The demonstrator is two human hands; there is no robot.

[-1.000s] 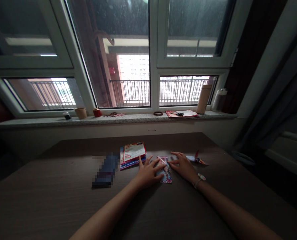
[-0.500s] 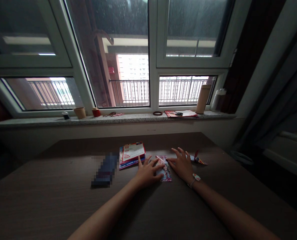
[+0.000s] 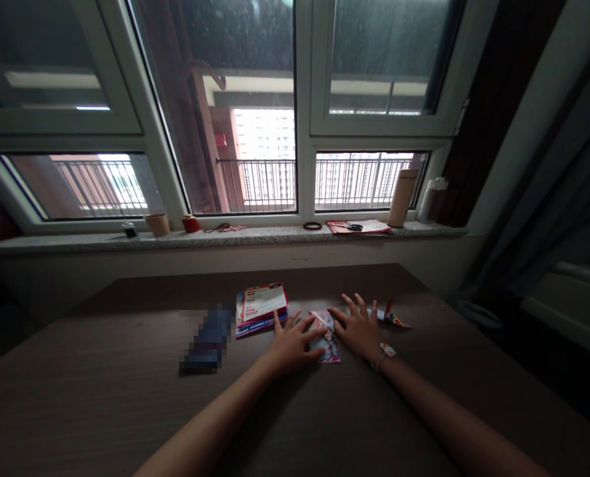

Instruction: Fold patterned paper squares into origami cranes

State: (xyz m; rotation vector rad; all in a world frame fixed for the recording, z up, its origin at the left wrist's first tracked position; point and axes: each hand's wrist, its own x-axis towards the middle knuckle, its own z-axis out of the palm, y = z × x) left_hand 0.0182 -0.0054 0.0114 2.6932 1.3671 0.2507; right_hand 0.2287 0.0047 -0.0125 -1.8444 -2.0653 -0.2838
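Observation:
A small pink and purple printed card or paper (image 3: 330, 344) lies flat on the brown table (image 3: 140, 404). My left hand (image 3: 296, 341) rests with spread fingers over its left side. My right hand (image 3: 361, 329) lies beside its right edge, fingers apart, with thumb and index finger at the edge. A bracelet circles the right wrist. Just beyond the left fingertips is a stack of colourful booklets or cards (image 3: 262, 308). Right of my right hand lies a colourful folded scrap (image 3: 396, 320), partly hidden by the fingers.
A dark blurred-out object (image 3: 209, 341) lies left of the stack. Along the windowsill (image 3: 269, 234) stand a paper cup (image 3: 158, 224), a red spool-like item (image 3: 190, 223), a dark ring (image 3: 312, 226), scissors (image 3: 355, 227) on papers, a tan bottle (image 3: 402, 199) and a clear bottle (image 3: 432, 199).
My right hand's thumb and index finger have shifted slightly, closer to the card's right edge. My left hand stays in place on the card.

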